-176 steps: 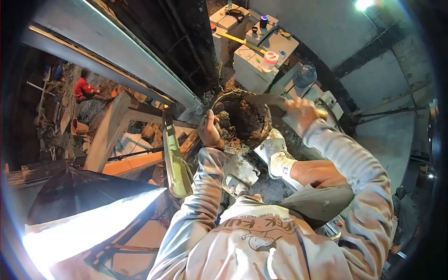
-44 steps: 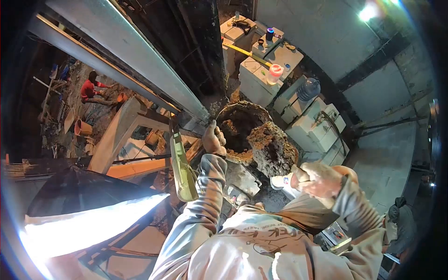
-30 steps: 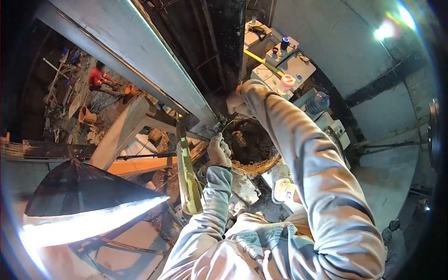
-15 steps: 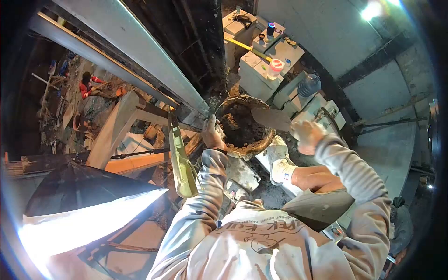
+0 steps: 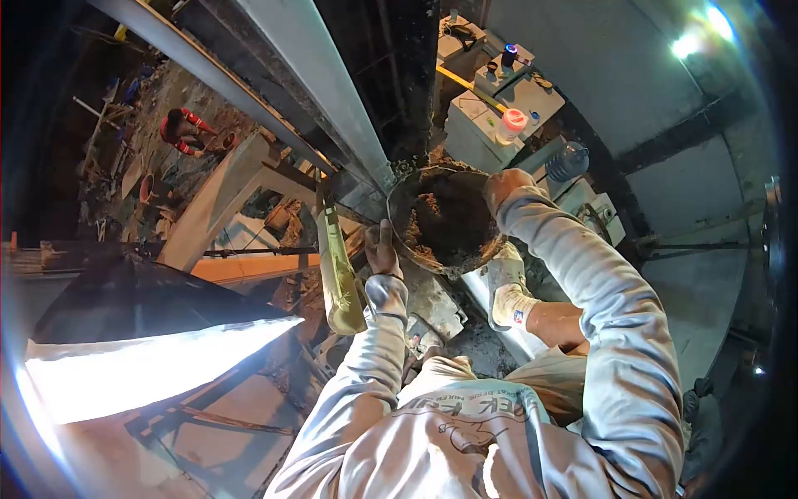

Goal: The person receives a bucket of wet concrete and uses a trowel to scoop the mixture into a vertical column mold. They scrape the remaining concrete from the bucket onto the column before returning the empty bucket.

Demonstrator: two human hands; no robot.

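A round bucket [image 5: 449,268] with a mud-caked rim sits in front of me, with dark, wet-looking mortar [image 5: 445,220] inside. My left hand [image 5: 383,249] is at its left side, fingers closed on the rim. At the right edge of the bucket my right hand [image 5: 509,190] is closed round the handle of a trowel. The trowel's blade points into the bucket and is hard to make out against the mortar. Just left of my left hand stands a yellow-green pole or bamboo piece [image 5: 339,283].
A grey steel beam [image 5: 332,91] slants down to the bucket. Pale blocks [image 5: 486,125] behind hold a pink-lidded tub [image 5: 511,123] and a dark can [image 5: 509,56]. A clear water jug [image 5: 568,160] lies right. Far below left, a person in red [image 5: 184,131] crouches. A bright lamp [image 5: 150,366] glares lower left.
My right hand has moved left and up to the bucket, taking the trowel from above the rim down into it. The view has shifted slightly. The person below has leaned forward.
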